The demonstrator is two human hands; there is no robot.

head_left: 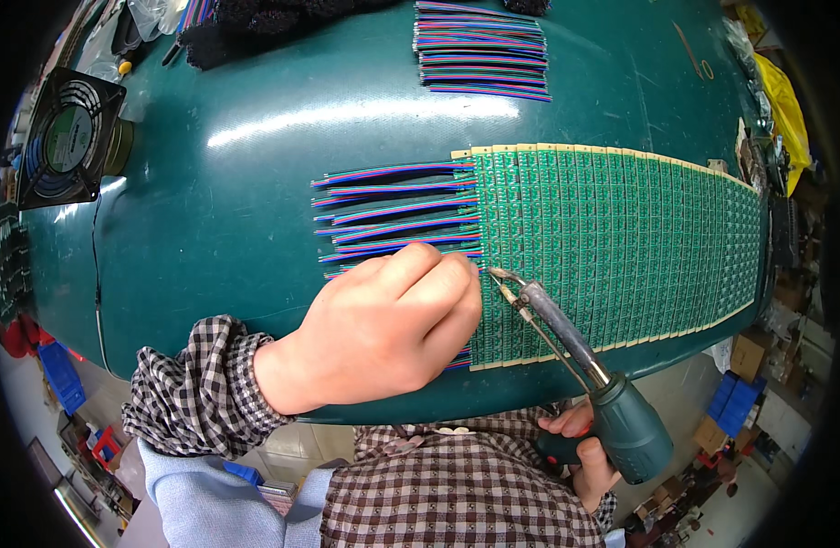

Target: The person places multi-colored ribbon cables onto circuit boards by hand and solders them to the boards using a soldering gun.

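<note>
Fan (76, 102) label (66, 146) facing the camera; no wording coming through legibly.
At the left, the label is sitting on the fan's hub, showing dark print on green and white, too small to read. Tiny pale marks are dotting the green boards (612, 247), too fine to make out.

Bench (201, 247) with a glossy green top
Green circuit boards (621, 247) lie across its right half, coloured wire strips (393, 173) at their left edge; farther back, a wire bundle (482, 50); at left, a square black fan (70, 137).
</note>
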